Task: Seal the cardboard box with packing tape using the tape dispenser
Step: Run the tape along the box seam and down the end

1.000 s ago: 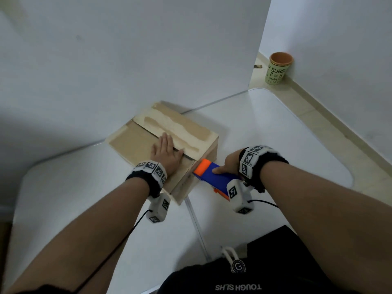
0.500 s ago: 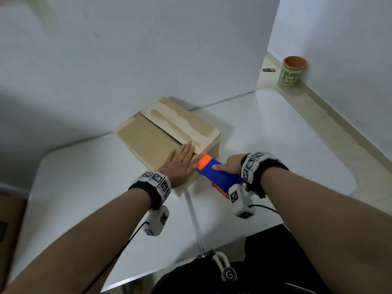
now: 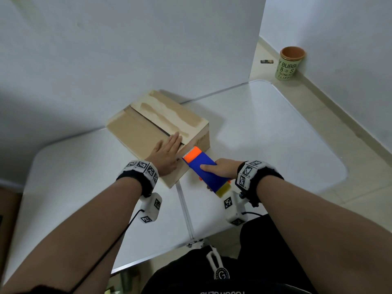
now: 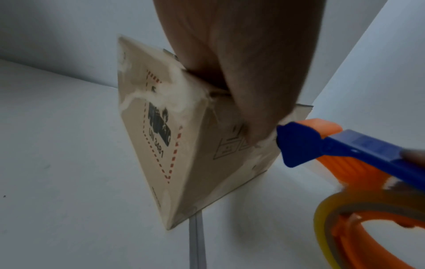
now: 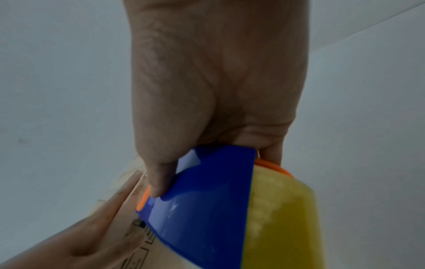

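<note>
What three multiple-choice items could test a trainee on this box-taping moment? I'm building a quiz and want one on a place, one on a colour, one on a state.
1. Where does the green printed cup stand?
A. On the floor by the wall
B. On the box
C. On the table beside the dispenser

2. What colour is the main body of the tape dispenser?
A. Green
B. Blue
C. Black

3. How does the left hand lie?
A. Curled round the tape roll
B. Flat on top of the cardboard box, near its front edge
C. Hanging clear of the table

Answers:
1 A: it stands on the floor tiles beyond the white table.
2 B: the body is blue with an orange tip.
3 B: its fingers lie straight on the flaps, while the right hand grips the dispenser.
</note>
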{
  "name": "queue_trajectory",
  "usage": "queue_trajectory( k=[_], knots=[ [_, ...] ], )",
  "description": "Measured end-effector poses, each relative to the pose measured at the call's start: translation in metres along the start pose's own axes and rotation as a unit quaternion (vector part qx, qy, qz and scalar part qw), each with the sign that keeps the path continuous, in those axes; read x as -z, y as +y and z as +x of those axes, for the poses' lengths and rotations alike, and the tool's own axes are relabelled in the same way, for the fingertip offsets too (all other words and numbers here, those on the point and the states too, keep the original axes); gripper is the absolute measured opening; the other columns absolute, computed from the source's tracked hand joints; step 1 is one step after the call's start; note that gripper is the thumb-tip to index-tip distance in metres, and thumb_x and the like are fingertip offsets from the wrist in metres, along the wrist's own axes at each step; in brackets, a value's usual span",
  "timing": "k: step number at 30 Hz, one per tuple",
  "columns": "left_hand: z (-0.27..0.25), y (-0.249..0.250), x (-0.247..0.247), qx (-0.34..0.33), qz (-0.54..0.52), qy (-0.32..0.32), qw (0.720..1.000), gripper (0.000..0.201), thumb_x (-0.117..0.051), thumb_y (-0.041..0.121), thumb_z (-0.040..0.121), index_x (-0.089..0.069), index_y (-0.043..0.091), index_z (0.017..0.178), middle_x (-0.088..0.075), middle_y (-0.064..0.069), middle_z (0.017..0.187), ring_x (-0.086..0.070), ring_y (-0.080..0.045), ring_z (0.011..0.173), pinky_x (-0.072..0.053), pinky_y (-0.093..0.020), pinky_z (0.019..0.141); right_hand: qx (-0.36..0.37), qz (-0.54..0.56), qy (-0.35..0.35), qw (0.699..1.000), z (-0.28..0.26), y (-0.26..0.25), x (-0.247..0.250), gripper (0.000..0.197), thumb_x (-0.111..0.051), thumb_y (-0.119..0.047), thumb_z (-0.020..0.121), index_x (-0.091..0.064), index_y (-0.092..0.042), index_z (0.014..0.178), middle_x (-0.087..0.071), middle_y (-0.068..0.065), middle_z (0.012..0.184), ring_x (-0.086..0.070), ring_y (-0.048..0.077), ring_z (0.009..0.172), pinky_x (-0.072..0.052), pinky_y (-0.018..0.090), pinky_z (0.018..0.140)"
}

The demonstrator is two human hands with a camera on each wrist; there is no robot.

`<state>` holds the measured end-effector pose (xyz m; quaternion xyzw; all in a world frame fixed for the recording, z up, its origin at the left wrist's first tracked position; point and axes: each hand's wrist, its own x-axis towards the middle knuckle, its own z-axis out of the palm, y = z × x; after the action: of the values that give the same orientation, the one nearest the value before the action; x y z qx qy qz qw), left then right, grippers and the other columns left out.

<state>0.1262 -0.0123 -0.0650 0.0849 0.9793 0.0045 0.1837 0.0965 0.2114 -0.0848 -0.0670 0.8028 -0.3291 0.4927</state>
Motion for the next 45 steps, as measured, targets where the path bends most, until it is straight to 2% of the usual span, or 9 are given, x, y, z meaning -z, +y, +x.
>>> queue_trajectory(
  k=[8, 19, 22, 24, 25, 29, 36, 41, 45],
  knots=[
    [0.000, 0.001, -0.003, 0.003, -0.006, 0.007, 1.000, 0.070, -0.034, 0.032, 0.100, 0.009, 0.014, 0.151, 0.017, 0.000, 0.160, 0.009, -0.015, 0.149, -0.001, -0.043, 0.121, 0.008, -0.037, 0.009, 0.999, -0.021, 0.006, 0.005, 0.101, -0.037, -0.090, 0.052, -0.067, -0.013, 0.110, -0.074, 0.010, 0.101, -0.071, 0.028, 0.095, -0.048, 0.044, 0.100],
    [0.001, 0.001, -0.004, 0.002, -0.007, 0.007, 1.000, 0.069, -0.033, 0.034, 0.100, 0.008, 0.014, 0.152, 0.017, 0.001, 0.160, 0.008, -0.014, 0.149, -0.001, -0.045, 0.120, 0.005, 0.051, -0.045, 0.998, -0.049, 0.017, 0.009, 0.062, -0.043, -0.061, 0.091, -0.065, -0.005, 0.109, -0.072, 0.020, 0.105, -0.069, 0.035, 0.101, -0.053, 0.038, 0.097],
    [0.003, -0.002, -0.006, 0.000, -0.006, 0.006, 1.000, 0.070, -0.032, 0.036, 0.100, 0.009, 0.015, 0.152, 0.017, 0.001, 0.160, 0.009, -0.013, 0.148, 0.001, -0.044, 0.120, -0.043, -0.010, -0.041, 0.998, -0.063, 0.030, 0.016, 0.051, -0.040, -0.054, 0.095, -0.064, -0.011, 0.083, -0.070, 0.009, 0.086, -0.068, 0.021, 0.076, -0.053, 0.012, 0.065],
    [0.004, -0.003, -0.005, -0.002, -0.006, 0.007, 1.000, 0.071, -0.032, 0.037, 0.099, 0.010, 0.015, 0.151, 0.018, 0.002, 0.160, 0.009, -0.013, 0.148, 0.002, -0.044, 0.120, -0.075, -0.046, -0.026, 0.996, -0.074, 0.041, 0.020, 0.047, -0.040, -0.050, 0.097, -0.057, -0.014, 0.072, -0.061, 0.002, 0.073, -0.057, 0.011, 0.061, -0.042, 0.007, 0.039],
    [0.004, -0.003, -0.006, -0.002, -0.007, 0.007, 1.000, 0.071, -0.032, 0.038, 0.099, 0.010, 0.015, 0.151, 0.018, 0.002, 0.160, 0.009, -0.013, 0.148, 0.002, -0.045, 0.120, -0.082, -0.056, -0.022, 0.995, -0.078, 0.043, 0.021, 0.047, -0.041, -0.050, 0.097, -0.057, -0.013, 0.073, -0.060, 0.002, 0.073, -0.055, 0.010, 0.059, -0.041, 0.008, 0.038],
    [0.002, -0.001, -0.001, 0.001, -0.020, 0.008, 1.000, 0.077, -0.039, 0.039, 0.097, 0.010, 0.017, 0.152, 0.018, 0.003, 0.160, 0.009, -0.012, 0.148, 0.001, -0.048, 0.120, -0.080, -0.122, 0.033, 0.989, -0.067, 0.036, 0.022, 0.055, -0.041, -0.064, 0.090, -0.059, -0.011, 0.089, -0.062, 0.006, 0.090, -0.055, 0.014, 0.065, -0.041, 0.024, 0.069],
    [0.012, 0.013, 0.001, 0.065, -0.074, 0.034, 0.995, 0.084, -0.012, 0.069, 0.086, 0.001, 0.019, 0.153, 0.011, 0.006, 0.161, 0.007, -0.010, 0.148, 0.004, -0.044, 0.120, -0.084, -0.174, 0.051, 0.980, -0.046, 0.013, 0.011, 0.056, -0.040, -0.061, 0.093, -0.057, -0.010, 0.109, -0.060, 0.012, 0.107, -0.054, 0.024, 0.088, -0.037, 0.028, 0.078],
    [0.029, 0.020, -0.003, 0.082, -0.058, 0.097, 0.990, 0.067, -0.019, 0.052, 0.098, 0.004, 0.020, 0.152, 0.010, 0.005, 0.161, 0.008, -0.011, 0.148, 0.004, -0.040, 0.119, -0.095, -0.202, 0.071, 0.972, -0.029, -0.006, 0.008, 0.066, -0.038, -0.057, 0.095, -0.050, -0.003, 0.130, -0.056, 0.015, 0.132, -0.056, 0.030, 0.117, -0.041, 0.031, 0.091],
    [0.035, 0.021, -0.010, 0.077, -0.075, 0.101, 0.989, 0.065, -0.020, 0.047, 0.100, 0.003, 0.017, 0.152, 0.008, 0.001, 0.161, 0.008, -0.014, 0.149, 0.003, -0.038, 0.120, -0.101, -0.196, 0.054, 0.974, -0.021, -0.023, 0.011, 0.061, -0.039, -0.053, 0.096, -0.052, -0.003, 0.128, -0.058, 0.016, 0.129, -0.058, 0.028, 0.107, -0.039, 0.031, 0.083]
  ],
)
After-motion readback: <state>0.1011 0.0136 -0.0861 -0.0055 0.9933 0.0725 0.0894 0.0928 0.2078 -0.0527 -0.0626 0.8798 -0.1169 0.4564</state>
